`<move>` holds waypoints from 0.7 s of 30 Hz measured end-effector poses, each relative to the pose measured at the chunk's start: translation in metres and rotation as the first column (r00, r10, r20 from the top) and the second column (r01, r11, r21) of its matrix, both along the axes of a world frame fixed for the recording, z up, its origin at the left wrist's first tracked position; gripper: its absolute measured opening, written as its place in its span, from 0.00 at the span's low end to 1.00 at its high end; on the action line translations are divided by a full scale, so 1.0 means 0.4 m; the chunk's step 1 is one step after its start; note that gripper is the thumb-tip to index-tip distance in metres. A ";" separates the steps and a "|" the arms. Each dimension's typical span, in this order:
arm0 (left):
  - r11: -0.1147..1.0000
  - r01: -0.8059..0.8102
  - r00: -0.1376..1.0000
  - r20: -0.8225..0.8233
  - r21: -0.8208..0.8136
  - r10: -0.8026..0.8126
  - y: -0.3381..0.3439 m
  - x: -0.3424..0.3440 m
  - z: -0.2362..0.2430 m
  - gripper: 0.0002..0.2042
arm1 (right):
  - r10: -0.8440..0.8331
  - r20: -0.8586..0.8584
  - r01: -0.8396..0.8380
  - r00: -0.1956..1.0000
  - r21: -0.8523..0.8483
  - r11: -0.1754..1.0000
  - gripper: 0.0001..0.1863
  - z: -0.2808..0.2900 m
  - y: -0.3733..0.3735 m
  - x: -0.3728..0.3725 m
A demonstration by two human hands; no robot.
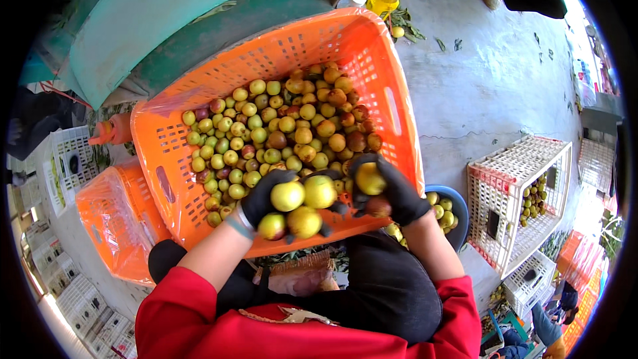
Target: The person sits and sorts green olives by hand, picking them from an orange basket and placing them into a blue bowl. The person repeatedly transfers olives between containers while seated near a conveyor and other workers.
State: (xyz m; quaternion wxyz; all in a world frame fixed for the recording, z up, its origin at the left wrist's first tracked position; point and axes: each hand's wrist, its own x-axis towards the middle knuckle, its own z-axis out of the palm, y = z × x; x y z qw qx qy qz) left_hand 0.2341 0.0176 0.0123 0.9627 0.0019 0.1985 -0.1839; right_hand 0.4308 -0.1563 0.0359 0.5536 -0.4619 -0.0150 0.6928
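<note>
My left hand [264, 194], in a black glove, cradles several yellow-green round fruits [288, 195], some blushed red. My right hand [401, 194], also gloved, is closed around a yellow fruit [369, 178] and a reddish one [378, 206]. Both hands are over the near side of a large orange plastic crate [363, 41] lined with clear film, holding many loose fruits [257, 134]. A blue basin [463, 215] with more fruit sits beside my right forearm, partly hidden by it.
Green metal equipment [133, 16] borders the top left, near yellow bottles [384, 1]. Another orange crate [109, 223] stands left. White crates [70, 163] line the left; a white crate of fruit [495, 176] lies right. Other people [551, 326] appear lower right and top right.
</note>
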 end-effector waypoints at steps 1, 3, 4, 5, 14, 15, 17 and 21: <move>0.999 0.051 0.998 0.042 0.016 -0.052 -0.034 0.055 0.011 0.30 | -0.072 0.066 0.066 0.995 0.096 0.993 0.25 -0.004 -0.047 0.020; 0.980 0.121 0.988 0.078 0.158 -0.134 -0.130 0.168 0.036 0.25 | -0.335 0.109 0.318 0.936 0.146 0.937 0.19 0.011 -0.154 0.085; 0.958 0.154 0.980 0.085 0.244 -0.179 -0.186 0.233 0.042 0.21 | -0.428 0.319 0.428 0.846 0.072 0.901 0.18 0.011 -0.209 0.116; 0.983 0.180 0.968 0.170 0.042 -0.184 -0.261 0.302 0.043 0.19 | -0.473 0.517 0.538 0.713 0.029 0.842 0.17 0.002 -0.265 0.146; 0.179 0.126 0.430 0.109 0.976 -0.896 -0.661 0.391 -0.130 0.12 | 0.301 0.939 0.669 0.166 -0.331 0.665 0.20 -0.254 -0.639 0.074; 0.141 0.039 0.379 0.116 0.989 -0.918 -0.641 0.394 -0.104 0.14 | 0.247 0.951 0.651 0.186 -0.308 0.694 0.20 -0.291 -0.659 0.075; 0.275 -0.033 0.461 0.259 0.961 -0.849 -0.620 0.370 -0.089 0.18 | 0.142 0.964 0.616 0.226 -0.254 0.745 0.20 -0.375 -0.694 0.059; 0.596 -0.058 0.771 0.415 0.801 -0.483 -0.478 0.286 0.061 0.15 | 0.308 0.942 0.684 0.136 -0.315 0.659 0.26 -0.323 -0.603 0.012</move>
